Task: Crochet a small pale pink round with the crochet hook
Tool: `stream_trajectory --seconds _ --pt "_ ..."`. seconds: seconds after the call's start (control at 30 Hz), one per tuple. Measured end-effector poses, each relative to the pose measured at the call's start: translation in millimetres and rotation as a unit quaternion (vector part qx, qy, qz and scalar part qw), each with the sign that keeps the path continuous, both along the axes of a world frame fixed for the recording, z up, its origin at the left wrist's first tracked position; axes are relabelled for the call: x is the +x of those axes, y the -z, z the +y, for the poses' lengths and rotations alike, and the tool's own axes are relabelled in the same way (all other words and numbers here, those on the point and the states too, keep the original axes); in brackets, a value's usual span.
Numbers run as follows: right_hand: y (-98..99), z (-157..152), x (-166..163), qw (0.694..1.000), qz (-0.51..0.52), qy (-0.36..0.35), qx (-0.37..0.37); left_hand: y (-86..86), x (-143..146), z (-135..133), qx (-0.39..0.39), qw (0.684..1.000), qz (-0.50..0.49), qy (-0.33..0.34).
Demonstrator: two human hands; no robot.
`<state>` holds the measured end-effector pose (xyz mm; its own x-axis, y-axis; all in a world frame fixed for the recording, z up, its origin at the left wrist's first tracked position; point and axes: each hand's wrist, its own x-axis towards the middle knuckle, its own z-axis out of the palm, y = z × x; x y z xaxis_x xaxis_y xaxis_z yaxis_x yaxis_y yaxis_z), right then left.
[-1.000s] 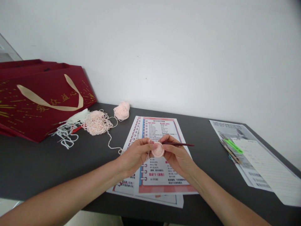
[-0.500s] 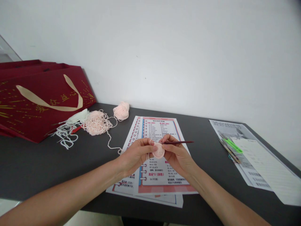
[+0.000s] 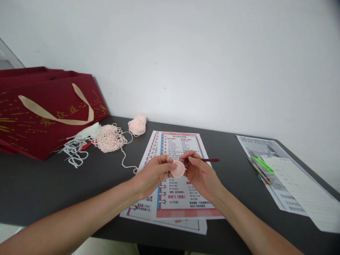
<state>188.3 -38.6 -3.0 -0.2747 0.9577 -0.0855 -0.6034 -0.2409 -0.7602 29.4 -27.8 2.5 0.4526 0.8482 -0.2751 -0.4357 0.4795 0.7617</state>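
Note:
A small round pale pink crochet piece [image 3: 178, 170] is pinched at its left edge by my left hand [image 3: 156, 172], with yarn looped over the fingers. My right hand [image 3: 201, 172] grips a crochet hook [image 3: 209, 160] with a dark red handle, which lies nearly level and points left at the top of the piece. The hook's tip is too small to make out. From my left hand a pink strand runs across the table to a loose heap of pink yarn [image 3: 111, 139]. Under both hands lie printed pattern sheets [image 3: 183, 212].
Dark red paper bags [image 3: 53, 109] stand at the back left against the wall. White yarn [image 3: 77, 148] and a pink yarn ball [image 3: 137, 125] lie near them. On the right, papers [image 3: 300, 191] carry a bright green tool [image 3: 262, 164] and some thin items.
My right hand has shifted slightly right and its fingers have opened out a little around the hook. The round piece has tilted slightly; my left hand stays almost in place.

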Motion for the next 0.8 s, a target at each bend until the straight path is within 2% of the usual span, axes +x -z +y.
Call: stream_trajectory --seconds 0.8 --pt "-1.3 -4.3 3.0 0.998 -0.027 -0.046 0.042 1.2 -1.1 1.4 0.026 0.999 -0.021 0.027"
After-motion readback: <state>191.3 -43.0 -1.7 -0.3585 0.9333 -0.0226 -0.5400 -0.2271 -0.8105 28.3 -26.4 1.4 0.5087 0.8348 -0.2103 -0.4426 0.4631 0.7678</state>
